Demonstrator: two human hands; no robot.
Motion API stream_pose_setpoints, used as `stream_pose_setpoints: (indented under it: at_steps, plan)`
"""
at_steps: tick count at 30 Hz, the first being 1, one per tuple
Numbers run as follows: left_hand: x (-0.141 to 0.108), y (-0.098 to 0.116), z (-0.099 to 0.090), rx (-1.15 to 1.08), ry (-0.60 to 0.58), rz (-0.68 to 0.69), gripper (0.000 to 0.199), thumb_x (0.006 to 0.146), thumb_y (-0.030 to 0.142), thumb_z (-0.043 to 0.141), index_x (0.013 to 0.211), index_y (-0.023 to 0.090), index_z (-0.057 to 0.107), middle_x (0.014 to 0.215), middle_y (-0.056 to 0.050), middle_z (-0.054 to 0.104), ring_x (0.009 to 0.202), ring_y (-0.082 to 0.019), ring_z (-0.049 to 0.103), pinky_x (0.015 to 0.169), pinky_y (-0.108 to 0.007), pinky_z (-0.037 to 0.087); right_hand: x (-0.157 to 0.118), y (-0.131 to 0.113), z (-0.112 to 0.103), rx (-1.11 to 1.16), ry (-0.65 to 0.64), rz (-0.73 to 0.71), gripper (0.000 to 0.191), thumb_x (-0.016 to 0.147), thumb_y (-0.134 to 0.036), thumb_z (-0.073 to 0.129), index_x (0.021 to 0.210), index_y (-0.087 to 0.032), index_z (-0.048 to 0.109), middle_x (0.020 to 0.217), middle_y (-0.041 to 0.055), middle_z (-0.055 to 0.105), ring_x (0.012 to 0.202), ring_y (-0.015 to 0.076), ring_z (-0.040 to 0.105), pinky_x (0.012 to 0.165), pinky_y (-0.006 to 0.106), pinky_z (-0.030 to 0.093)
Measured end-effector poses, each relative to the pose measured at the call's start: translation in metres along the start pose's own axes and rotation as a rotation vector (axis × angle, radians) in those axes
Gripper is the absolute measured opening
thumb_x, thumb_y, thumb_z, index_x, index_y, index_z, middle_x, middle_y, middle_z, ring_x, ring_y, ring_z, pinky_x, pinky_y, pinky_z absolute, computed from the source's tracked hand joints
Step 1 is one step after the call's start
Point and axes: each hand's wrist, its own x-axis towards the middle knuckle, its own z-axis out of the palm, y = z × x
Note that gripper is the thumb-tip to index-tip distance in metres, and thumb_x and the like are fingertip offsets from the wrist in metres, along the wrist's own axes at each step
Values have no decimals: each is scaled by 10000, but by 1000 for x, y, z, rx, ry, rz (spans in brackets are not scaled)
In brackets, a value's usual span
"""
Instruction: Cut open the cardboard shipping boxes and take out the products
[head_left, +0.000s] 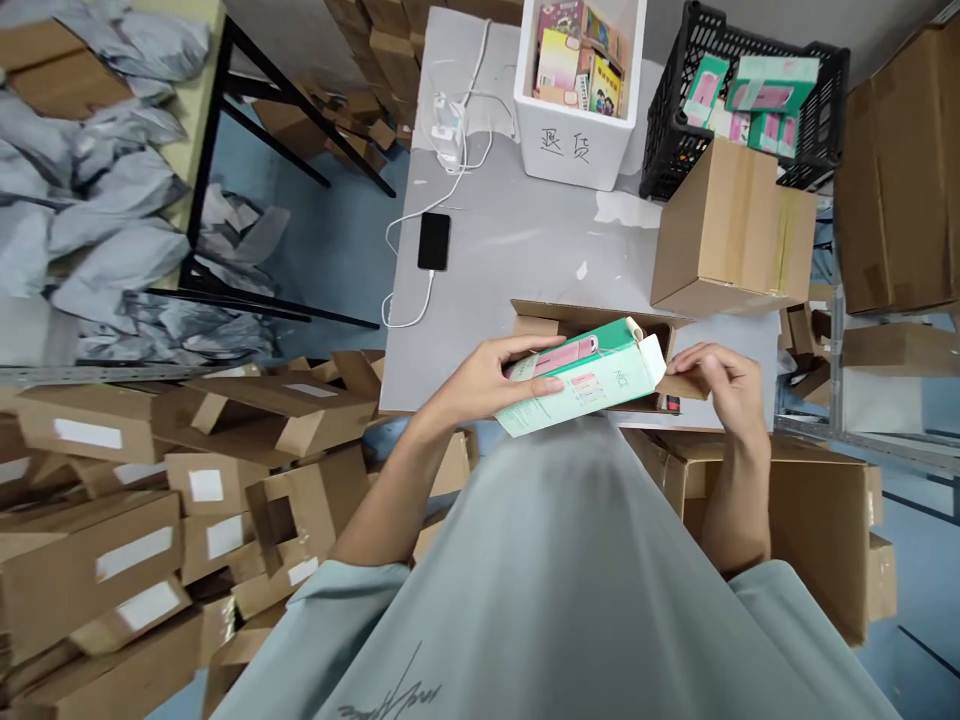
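My left hand [502, 378] is wrapped round a green and white product box [600, 390] with a pink picture on its side. The box is tilted, and its flap at the right end stands open. Under it on the table lies an open cardboard carton [536, 310], partly hidden by the product box. My right hand [720, 378] has its fingers closed at the carton's right end, pinching a brown cardboard flap [684, 387] just right of the product box's open end.
A white bin [577, 150] of small books, a black crate [660, 130] with green boxes and a closed carton [731, 235] stand behind. A phone [433, 241] with a cable lies left on the table [510, 240]. Cartons [90, 550] pile up at lower left.
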Motion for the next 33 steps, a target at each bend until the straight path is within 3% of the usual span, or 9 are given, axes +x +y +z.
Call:
stream_pose_setpoints:
  at_steps: [3, 5, 11, 14, 17, 19, 24, 28, 33]
  plan:
    - [-5, 7, -6, 139, 58, 65, 811, 811, 692, 958, 1497, 287, 809, 1517, -96, 786, 1383, -380, 744, 1203, -493, 602, -7, -2, 7, -82, -117, 61, 230, 1108, -491, 722, 1099, -314, 868, 1048, 56, 877, 1030, 295, 818, 952, 486, 660]
    - [-7, 11, -9, 268, 80, 134, 784, 830, 700, 937, 1492, 299, 814, 1473, -92, 800, 1329, -364, 757, 1170, -484, 611, -9, 2, 14, -41, -177, 55, 230, 1123, -449, 682, 1134, -317, 870, 1127, 61, 878, 1083, 290, 810, 979, 493, 661]
    - [-8, 13, -11, 468, 50, 223, 707, 904, 690, 871, 1494, 306, 808, 1391, -96, 815, 1265, -341, 765, 1085, -454, 624, -12, 21, 27, 334, -220, 125, 352, 1080, -429, 711, 772, -264, 762, 1042, 62, 855, 900, 236, 797, 780, 425, 692]
    - [-8, 12, -7, 548, 67, 233, 700, 924, 690, 846, 1499, 293, 801, 1367, -98, 815, 1228, -332, 775, 1039, -428, 625, -18, 28, 37, 435, -204, 188, 140, 1013, -423, 831, 1026, -290, 872, 1236, 73, 859, 844, 193, 787, 694, 363, 693]
    - [-9, 12, -2, 634, 76, 221, 697, 932, 694, 834, 1501, 294, 796, 1356, -96, 814, 1167, -318, 788, 1002, -410, 627, -23, 34, 47, 398, -159, 194, 328, 998, -439, 852, 1309, -335, 865, 1574, 98, 748, 929, 188, 802, 767, 372, 725]
    - [-9, 13, 0, 679, 63, 214, 681, 929, 681, 840, 1500, 311, 795, 1356, -91, 813, 1154, -312, 791, 1000, -405, 629, -25, 37, 51, 362, -148, 175, 399, 1026, -446, 818, 1415, -361, 826, 1674, 96, 675, 976, 188, 807, 844, 399, 741]
    - [-11, 19, 4, 704, 4, 223, 646, 923, 637, 870, 1505, 368, 790, 1387, -72, 811, 1178, -307, 793, 1018, -407, 638, -22, 35, 46, 356, -184, 107, 278, 1016, -484, 853, 1252, -339, 872, 1541, 84, 738, 1228, 260, 800, 1024, 466, 735]
    - [-12, 24, 6, 679, -4, 225, 653, 924, 662, 869, 1505, 374, 790, 1399, -70, 809, 1199, -303, 792, 1028, -404, 645, -19, 26, 40, 318, -167, 43, 195, 1030, -514, 841, 1117, -345, 883, 1437, 88, 756, 1314, 308, 759, 987, 509, 749]
    - [-11, 24, 0, 638, 6, 221, 679, 931, 722, 846, 1487, 334, 801, 1412, -91, 808, 1217, -316, 792, 1022, -411, 643, -24, 21, 36, 254, -63, 50, 202, 1077, -518, 773, 1151, -344, 844, 1359, 94, 729, 1267, 305, 768, 991, 512, 745]
